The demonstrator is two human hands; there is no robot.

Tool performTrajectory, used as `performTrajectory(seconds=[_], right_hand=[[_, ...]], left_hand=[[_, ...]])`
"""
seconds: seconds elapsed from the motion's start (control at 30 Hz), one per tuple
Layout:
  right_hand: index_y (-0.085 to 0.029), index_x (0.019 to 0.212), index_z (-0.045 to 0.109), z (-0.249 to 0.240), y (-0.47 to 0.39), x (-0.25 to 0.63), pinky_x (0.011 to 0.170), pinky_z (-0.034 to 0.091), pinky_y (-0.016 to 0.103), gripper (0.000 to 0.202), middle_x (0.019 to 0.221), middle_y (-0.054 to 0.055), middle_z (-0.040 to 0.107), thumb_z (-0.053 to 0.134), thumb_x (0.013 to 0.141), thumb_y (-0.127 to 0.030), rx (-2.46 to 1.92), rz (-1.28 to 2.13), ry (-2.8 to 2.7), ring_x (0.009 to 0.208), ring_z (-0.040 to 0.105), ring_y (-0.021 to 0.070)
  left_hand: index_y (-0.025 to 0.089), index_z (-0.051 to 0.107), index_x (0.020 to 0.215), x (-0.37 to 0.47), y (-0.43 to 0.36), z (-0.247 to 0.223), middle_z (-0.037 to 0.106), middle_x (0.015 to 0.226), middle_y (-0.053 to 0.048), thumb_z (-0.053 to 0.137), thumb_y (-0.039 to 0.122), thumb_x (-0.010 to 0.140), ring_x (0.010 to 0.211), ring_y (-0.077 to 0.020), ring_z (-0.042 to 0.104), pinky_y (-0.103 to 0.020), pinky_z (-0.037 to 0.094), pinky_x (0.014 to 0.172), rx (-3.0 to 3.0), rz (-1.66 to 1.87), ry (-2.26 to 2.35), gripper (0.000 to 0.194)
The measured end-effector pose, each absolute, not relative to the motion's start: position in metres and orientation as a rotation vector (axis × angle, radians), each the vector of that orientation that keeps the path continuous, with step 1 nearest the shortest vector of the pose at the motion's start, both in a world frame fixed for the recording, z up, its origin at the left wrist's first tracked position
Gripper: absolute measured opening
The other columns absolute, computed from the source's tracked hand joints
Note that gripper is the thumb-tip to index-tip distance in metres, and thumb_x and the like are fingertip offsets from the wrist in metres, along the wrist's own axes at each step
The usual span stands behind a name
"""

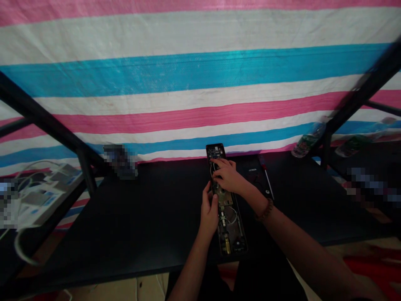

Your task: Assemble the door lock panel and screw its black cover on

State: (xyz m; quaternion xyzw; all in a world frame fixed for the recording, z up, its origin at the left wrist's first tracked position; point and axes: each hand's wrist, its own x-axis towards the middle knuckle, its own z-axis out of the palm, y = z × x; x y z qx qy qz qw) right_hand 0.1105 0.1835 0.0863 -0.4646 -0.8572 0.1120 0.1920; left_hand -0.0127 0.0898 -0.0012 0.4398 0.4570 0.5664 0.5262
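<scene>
Forearms enter from the lower edge of the frame and meet at a long, narrow lock body [226, 209] lying open-side up on the black table [150, 217], just right of centre. The left hand [209, 210] grips the panel's left edge, thumb and fingers closed on it to steady it. The right hand [228, 175], a beaded bracelet [265, 210] at its wrist, rests fingers-down on the upper half of the panel among thin white wires [232, 215]; whether it pinches one I cannot tell. This looks like work on the internals, wiring or a small part being seated; the next move likely calls for fine fingertip control while the panel stays braced. Just right lies a screwdriver [267, 177], untouched. Farther back, a plastic bottle [305, 144] leans against the striped tarp [194, 71].
</scene>
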Motion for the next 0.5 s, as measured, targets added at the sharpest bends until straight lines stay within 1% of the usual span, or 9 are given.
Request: performTrajectory(seconds=[0.2,0.5], right_hand=[[-0.021,0.079,0.078,0.086,0.1862,0.109,0.104,0.026,0.051,0.015,0.154,0.009,0.047,0.066,0.082,-0.014,-1.346,0.344,-2.396,0.14,0.037,0.0319],[-0.02,0.076,0.074,0.0865,0.1831,0.1063,0.103,0.027,0.051,0.013,0.154,0.009,0.046,0.064,0.081,-0.014,-1.371,0.317,-2.4,0.14,0.037,0.0314]], left_hand=[[0.023,0.036,0.149,-0.0125,0.0895,-0.0007,0.064,0.128,-0.012,0.053,0.056,0.094,0.109,-0.0239,0.067,-0.037,0.053,0.093,1.058,1.349,1.109,0.066],[0.023,0.036,0.149,-0.0131,0.0895,-0.0018,0.063,0.13,-0.012,0.052,0.053,0.096,0.113,-0.0238,0.066,-0.038,0.052,0.097,1.063,1.357,1.079,0.062]])
